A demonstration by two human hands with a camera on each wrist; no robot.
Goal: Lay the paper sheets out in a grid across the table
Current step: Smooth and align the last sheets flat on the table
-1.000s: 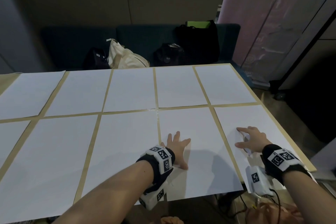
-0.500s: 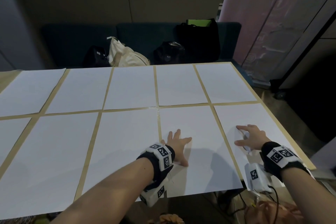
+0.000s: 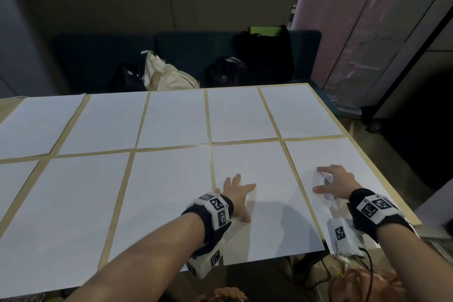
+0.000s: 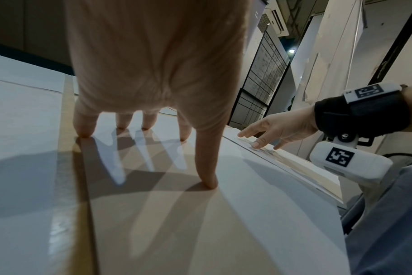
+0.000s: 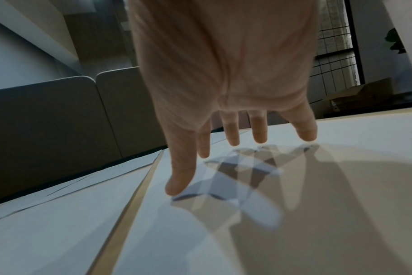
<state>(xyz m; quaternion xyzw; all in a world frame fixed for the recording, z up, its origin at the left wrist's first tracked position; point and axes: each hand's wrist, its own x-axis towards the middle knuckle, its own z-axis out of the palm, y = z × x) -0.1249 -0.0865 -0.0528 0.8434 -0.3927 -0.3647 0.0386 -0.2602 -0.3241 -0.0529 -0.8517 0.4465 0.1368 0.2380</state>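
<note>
White paper sheets lie in two rows across the wooden table (image 3: 210, 152), with thin strips of wood showing between them. My left hand (image 3: 237, 192) presses flat, fingers spread, on the near-row sheet (image 3: 264, 223) second from the right; its fingertips (image 4: 208, 183) touch the paper. My right hand (image 3: 332, 181) rests with spread fingertips (image 5: 176, 188) on the near right sheet (image 3: 343, 154) at the table's corner. Neither hand grips anything. Both near sheets overhang the front edge slightly.
A dark sofa (image 3: 186, 56) stands behind the table with a cream tote bag (image 3: 164, 76) and black bags (image 3: 264, 54) on it. A banner (image 3: 362, 32) stands at the back right. The table's right edge (image 3: 382, 169) drops to the floor. Cables (image 3: 318, 274) hang below the front edge.
Both hands stay on the same two sheets. The right hand has shifted very slightly; the sheets look unmoved.
</note>
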